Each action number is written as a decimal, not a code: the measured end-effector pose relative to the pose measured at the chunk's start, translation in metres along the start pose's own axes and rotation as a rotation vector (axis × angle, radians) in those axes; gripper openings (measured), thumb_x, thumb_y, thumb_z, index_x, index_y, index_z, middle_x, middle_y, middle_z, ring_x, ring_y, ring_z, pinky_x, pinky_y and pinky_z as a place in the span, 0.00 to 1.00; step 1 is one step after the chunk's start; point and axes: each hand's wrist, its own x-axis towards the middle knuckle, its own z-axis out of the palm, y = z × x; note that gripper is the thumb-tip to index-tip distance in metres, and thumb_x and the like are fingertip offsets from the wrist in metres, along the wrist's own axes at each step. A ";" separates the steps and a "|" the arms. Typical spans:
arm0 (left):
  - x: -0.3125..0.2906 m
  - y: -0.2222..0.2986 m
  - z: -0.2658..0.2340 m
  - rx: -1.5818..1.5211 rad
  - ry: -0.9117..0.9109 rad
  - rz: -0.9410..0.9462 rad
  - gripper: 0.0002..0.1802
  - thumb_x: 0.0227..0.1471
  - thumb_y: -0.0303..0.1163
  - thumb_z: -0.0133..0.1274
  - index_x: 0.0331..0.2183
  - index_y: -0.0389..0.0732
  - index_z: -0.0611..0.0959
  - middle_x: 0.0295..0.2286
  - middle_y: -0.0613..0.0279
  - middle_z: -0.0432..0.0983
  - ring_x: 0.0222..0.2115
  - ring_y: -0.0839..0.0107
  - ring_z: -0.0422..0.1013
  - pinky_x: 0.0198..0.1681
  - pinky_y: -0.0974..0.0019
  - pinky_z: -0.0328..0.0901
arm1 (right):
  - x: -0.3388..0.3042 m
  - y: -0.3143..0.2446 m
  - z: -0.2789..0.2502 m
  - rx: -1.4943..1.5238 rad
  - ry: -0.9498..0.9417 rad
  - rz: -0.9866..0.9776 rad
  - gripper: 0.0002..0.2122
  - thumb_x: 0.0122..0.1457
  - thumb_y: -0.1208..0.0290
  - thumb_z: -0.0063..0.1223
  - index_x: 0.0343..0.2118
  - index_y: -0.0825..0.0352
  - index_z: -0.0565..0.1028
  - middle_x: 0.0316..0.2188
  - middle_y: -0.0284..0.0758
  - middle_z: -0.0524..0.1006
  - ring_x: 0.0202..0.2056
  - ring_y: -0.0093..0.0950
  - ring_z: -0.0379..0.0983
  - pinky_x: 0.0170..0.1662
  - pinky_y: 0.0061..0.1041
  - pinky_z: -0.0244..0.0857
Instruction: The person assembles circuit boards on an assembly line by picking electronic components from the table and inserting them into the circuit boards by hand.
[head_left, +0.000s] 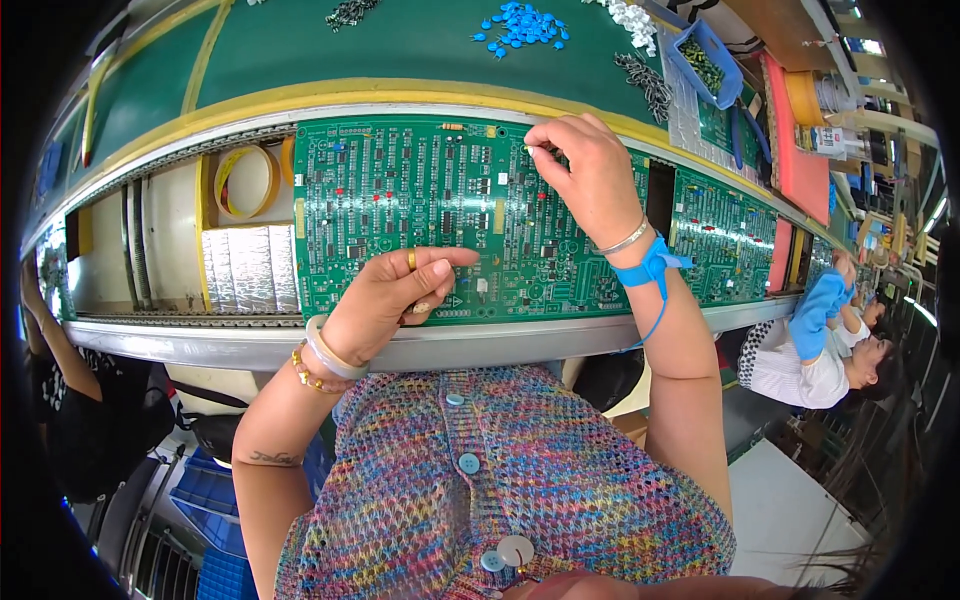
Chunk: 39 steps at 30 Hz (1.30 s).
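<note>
A large green circuit board [400,225], filled with small components, lies across the rails in front of me. My right hand [590,170] is over its far right part, thumb and forefinger pinched on a tiny whitish part [528,149] close to the board's surface. Above the near middle of the board is my left hand [395,290], its fingers curled and its forefinger pointing right. Small pale parts [421,308] show between its curled fingers; their kind is too small to make out. A blue wrist strap [652,264] with a cord circles my right wrist.
Beyond the rail, a green bench [400,50] bears blue disc-shaped components [520,28], white parts [632,22], dark leaded parts [645,85] and a blue bin [708,65]. Another circuit board [725,240] lies right. Tape rolls [246,182] sit left. Other people work on both sides.
</note>
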 end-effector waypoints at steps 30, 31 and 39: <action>-0.014 0.001 0.006 -0.318 0.013 -0.040 0.18 0.60 0.35 0.38 0.48 0.35 0.70 0.30 0.67 0.68 0.24 0.80 0.60 0.21 0.80 0.52 | -0.045 -0.049 0.007 0.082 -0.046 -0.096 0.06 0.46 0.76 0.57 0.27 0.63 0.72 0.27 0.31 0.72 0.34 0.33 0.66 0.37 0.31 0.62; -0.014 -0.001 0.002 -0.312 0.007 -0.032 0.18 0.61 0.34 0.38 0.48 0.34 0.69 0.30 0.66 0.68 0.24 0.81 0.60 0.21 0.79 0.52 | -0.045 -0.049 0.008 0.044 -0.057 -0.113 0.06 0.46 0.76 0.57 0.27 0.63 0.72 0.27 0.31 0.71 0.34 0.33 0.66 0.37 0.31 0.62; -0.010 0.002 0.007 -0.292 0.039 -0.022 0.15 0.60 0.31 0.40 0.46 0.35 0.70 0.29 0.66 0.69 0.22 0.82 0.59 0.18 0.81 0.50 | -0.047 -0.047 0.012 -0.063 -0.063 -0.159 0.06 0.46 0.76 0.57 0.28 0.63 0.72 0.27 0.30 0.70 0.33 0.31 0.65 0.36 0.29 0.62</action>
